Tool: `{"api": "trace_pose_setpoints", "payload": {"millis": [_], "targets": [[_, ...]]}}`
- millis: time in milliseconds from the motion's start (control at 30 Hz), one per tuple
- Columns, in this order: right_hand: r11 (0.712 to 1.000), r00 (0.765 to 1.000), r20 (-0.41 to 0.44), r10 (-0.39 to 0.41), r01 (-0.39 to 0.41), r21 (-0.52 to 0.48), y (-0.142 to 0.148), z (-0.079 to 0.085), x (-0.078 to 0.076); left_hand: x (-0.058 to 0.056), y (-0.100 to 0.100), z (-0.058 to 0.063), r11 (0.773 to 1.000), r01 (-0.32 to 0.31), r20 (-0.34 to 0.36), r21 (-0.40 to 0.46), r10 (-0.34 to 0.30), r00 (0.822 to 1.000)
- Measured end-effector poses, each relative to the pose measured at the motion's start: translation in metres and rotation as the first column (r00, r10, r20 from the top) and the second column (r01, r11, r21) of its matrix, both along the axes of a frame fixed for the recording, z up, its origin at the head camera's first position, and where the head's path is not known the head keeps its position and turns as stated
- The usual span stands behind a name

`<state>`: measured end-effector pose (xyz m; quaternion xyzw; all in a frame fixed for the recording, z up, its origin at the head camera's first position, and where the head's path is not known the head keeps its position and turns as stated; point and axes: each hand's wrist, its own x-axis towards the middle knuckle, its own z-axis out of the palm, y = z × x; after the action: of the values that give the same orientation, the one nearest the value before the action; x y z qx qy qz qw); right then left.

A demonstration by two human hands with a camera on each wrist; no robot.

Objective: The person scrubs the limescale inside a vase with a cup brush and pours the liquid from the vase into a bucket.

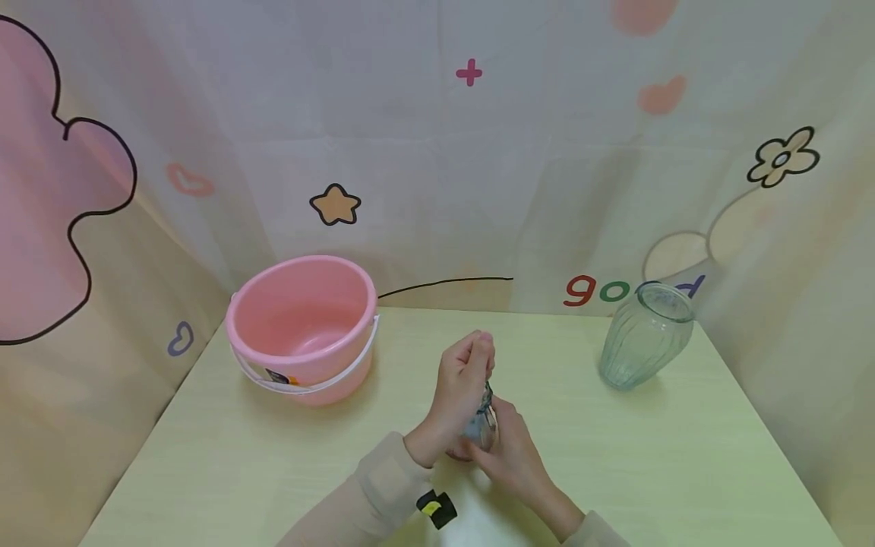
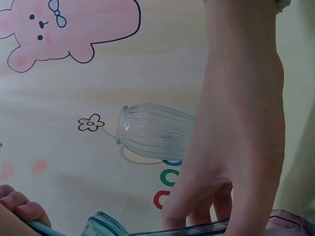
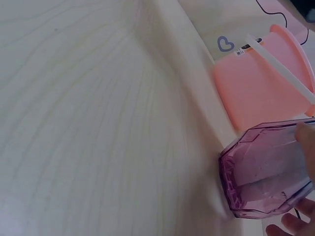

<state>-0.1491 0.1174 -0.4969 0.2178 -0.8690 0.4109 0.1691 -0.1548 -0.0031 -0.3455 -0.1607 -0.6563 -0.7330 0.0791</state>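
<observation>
My right hand point(image 1: 516, 456) grips a faceted glass vase point(image 1: 481, 431) by its side, low in the middle of the head view. The right wrist view shows the vase's purple base point(image 3: 261, 177); in the left wrist view its flared neck point(image 2: 104, 225) is teal. Just above the neck my left hand point(image 1: 466, 384) is curled. It holds a thin light-blue stick point(image 2: 43, 228) that slopes toward the vase mouth. The stick's far end is hidden, so I cannot tell what kind of tool it is.
A pink bucket point(image 1: 301, 304) with a white handle stands at the back left of the pale table point(image 1: 649, 463). At the back right is a ribbed clear glass vase point(image 1: 645, 342). A printed curtain point(image 1: 410, 152) hangs behind the table and along its sides.
</observation>
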Motion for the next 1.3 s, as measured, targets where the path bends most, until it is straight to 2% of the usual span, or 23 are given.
{"api": "trace_pose_setpoints", "payload": {"millis": [267, 400, 533, 733, 867, 1100, 1300], "targets": [[0.999, 0.991, 0.131, 0.012, -0.006, -0.044, 0.0, 0.003, -0.001, 0.0, 0.0, 0.003, 1.0, 0.026, -0.001, -0.015, -0.026, 1.0], [0.999, 0.988, 0.152, 0.013, -0.006, -0.049, 0.0, 0.003, 0.0, 0.0, 0.0, 0.008, 0.999, 0.042, -0.045, 0.0, -0.042, 0.998], [0.999, 0.985, 0.174, -0.008, 0.015, -0.04, -0.001, 0.003, 0.0, -0.003, -0.001, 0.015, 0.999, 0.028, -0.105, 0.016, -0.026, 0.994], [0.999, 0.98, 0.192, -0.052, 0.053, 0.0, -0.003, 0.003, 0.0, -0.003, 0.0, 0.021, 1.0, 0.025, -0.12, 0.014, -0.023, 0.992], [0.998, 0.983, 0.175, -0.059, 0.06, -0.001, -0.003, 0.003, 0.0, -0.002, 0.0, 0.018, 1.0, 0.021, -0.112, 0.013, -0.02, 0.993], [0.999, 0.992, 0.115, -0.045, 0.047, -0.014, -0.003, -0.001, 0.0, 0.0, 0.002, 0.004, 1.0, 0.022, -0.043, 0.021, -0.021, 0.999], [0.999, 0.996, 0.082, -0.028, 0.032, -0.042, -0.002, -0.003, -0.001, 0.0, 0.003, -0.004, 0.999, 0.022, -0.042, 0.03, -0.021, 0.999]]}}
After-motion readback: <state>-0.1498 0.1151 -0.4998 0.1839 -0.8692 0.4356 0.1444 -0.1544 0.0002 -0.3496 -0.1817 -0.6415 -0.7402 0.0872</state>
